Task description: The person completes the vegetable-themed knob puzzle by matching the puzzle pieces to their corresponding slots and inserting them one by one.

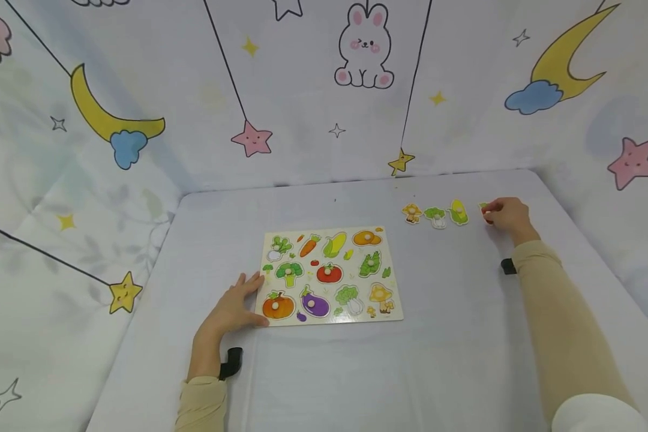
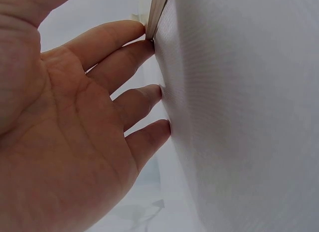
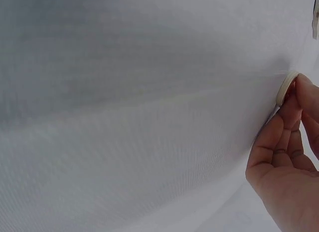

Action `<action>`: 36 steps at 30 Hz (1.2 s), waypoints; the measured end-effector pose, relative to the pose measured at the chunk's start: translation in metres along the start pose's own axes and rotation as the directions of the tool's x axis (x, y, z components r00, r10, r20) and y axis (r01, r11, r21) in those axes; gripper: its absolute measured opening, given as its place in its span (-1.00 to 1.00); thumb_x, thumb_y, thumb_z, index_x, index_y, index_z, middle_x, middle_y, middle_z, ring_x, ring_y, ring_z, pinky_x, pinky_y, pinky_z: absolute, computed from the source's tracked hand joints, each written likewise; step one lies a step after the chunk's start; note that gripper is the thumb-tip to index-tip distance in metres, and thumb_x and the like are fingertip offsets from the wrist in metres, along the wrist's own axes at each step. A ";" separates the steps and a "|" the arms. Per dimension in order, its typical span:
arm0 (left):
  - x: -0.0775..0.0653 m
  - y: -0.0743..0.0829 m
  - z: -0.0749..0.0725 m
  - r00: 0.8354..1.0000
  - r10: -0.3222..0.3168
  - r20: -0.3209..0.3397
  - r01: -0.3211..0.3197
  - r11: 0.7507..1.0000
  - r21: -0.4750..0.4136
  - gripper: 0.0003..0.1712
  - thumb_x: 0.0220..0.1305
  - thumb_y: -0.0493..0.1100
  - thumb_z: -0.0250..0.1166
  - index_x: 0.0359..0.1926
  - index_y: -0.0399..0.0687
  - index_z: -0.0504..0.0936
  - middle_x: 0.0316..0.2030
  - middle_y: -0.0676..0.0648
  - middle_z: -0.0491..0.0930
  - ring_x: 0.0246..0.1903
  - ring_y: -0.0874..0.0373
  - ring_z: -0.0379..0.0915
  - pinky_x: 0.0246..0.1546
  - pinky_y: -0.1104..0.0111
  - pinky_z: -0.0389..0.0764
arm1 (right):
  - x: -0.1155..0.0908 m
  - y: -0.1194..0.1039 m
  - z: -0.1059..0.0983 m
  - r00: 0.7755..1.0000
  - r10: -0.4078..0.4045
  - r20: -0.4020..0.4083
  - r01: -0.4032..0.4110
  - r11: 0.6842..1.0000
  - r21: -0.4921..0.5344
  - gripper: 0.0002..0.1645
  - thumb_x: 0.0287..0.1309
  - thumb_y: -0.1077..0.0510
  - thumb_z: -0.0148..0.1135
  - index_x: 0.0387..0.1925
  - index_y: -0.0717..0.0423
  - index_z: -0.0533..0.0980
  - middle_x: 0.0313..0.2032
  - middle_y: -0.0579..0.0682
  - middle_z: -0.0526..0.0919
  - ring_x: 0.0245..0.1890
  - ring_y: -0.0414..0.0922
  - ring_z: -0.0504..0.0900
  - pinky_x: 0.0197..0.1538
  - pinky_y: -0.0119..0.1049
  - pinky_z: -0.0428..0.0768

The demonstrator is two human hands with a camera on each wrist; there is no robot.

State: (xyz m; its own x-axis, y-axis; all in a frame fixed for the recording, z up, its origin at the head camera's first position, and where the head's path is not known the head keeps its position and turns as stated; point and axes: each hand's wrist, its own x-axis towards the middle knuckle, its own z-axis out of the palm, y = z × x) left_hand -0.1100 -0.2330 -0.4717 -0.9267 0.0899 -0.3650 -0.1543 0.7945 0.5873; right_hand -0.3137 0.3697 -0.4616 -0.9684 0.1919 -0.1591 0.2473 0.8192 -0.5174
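Note:
A wooden vegetable puzzle board (image 1: 329, 321) lies flat on the table. My left hand (image 1: 236, 307) rests at its left edge, fingers spread, with the thumb at the near left corner. In the left wrist view, fingertips (image 2: 142, 30) touch the board's edge (image 2: 158, 12) and others touch the cloth. Far to the right, my right hand (image 1: 510, 217) pinches a red and green puzzle piece (image 1: 484, 209), mostly hidden by the fingers. In the right wrist view only the pale rim of this piece (image 3: 285, 88) shows, close to the cloth.
Left of the right hand lie a corn piece (image 1: 458, 213), a leafy cabbage piece (image 1: 435, 218) and a mushroom piece (image 1: 411, 213) in a row. White cloth (image 1: 324, 372) covers the table, and a printed curtain (image 1: 313, 90) rises behind it.

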 end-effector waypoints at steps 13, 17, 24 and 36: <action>-0.002 0.000 0.002 1.000 -0.009 -0.007 0.009 1.000 -0.002 0.23 -0.19 -0.04 0.61 0.51 0.09 0.13 0.54 -0.06 -0.04 0.47 -0.45 -0.34 0.36 -0.36 -0.13 | -0.013 -0.001 0.001 0.997 0.034 -0.064 -0.029 0.996 0.079 -0.58 0.29 0.13 0.16 -0.02 0.44 0.47 -0.07 0.42 0.55 -0.13 0.19 0.49 -0.29 -0.24 0.44; -0.001 0.001 0.001 1.000 0.001 -0.007 -0.001 1.000 -0.005 0.23 -0.19 -0.05 0.61 0.51 0.07 0.13 0.54 -0.05 -0.02 0.48 -0.43 -0.34 0.37 -0.35 -0.14 | -0.023 -0.015 0.005 0.994 0.036 -0.101 -0.023 0.991 0.129 -0.57 0.29 0.15 0.16 0.02 0.45 0.47 -0.05 0.42 0.52 -0.09 0.20 0.46 -0.31 -0.29 0.43; -0.001 0.003 -0.001 1.000 0.001 -0.004 -0.001 1.000 -0.005 0.23 -0.19 -0.08 0.61 0.51 0.04 0.13 0.54 -0.04 -0.01 0.49 -0.40 -0.35 0.38 -0.33 -0.16 | -0.036 -0.056 0.022 0.994 -0.028 -0.105 0.045 0.985 0.166 -0.59 0.29 0.14 0.19 0.02 0.39 0.51 -0.04 0.37 0.58 -0.07 0.13 0.49 -0.36 -0.43 0.42; 0.000 0.002 -0.001 1.000 0.006 0.006 -0.006 1.000 0.000 0.23 -0.17 -0.05 0.61 0.51 0.06 0.13 0.54 -0.06 -0.04 0.48 -0.43 -0.36 0.37 -0.35 -0.15 | -0.068 -0.172 0.093 0.971 -0.236 -0.031 0.237 0.944 0.230 -0.79 0.16 0.12 0.33 -0.25 0.19 0.66 -0.32 0.14 0.71 -0.34 -0.04 0.58 -0.38 -0.37 0.46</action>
State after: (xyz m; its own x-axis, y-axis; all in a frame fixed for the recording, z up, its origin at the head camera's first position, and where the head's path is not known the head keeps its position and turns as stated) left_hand -0.1110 -0.2322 -0.4702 -0.9255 0.0981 -0.3659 -0.1488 0.7942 0.5891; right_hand -0.2872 0.1656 -0.4399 -0.9999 0.0097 -0.0057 0.0109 0.6947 -0.7192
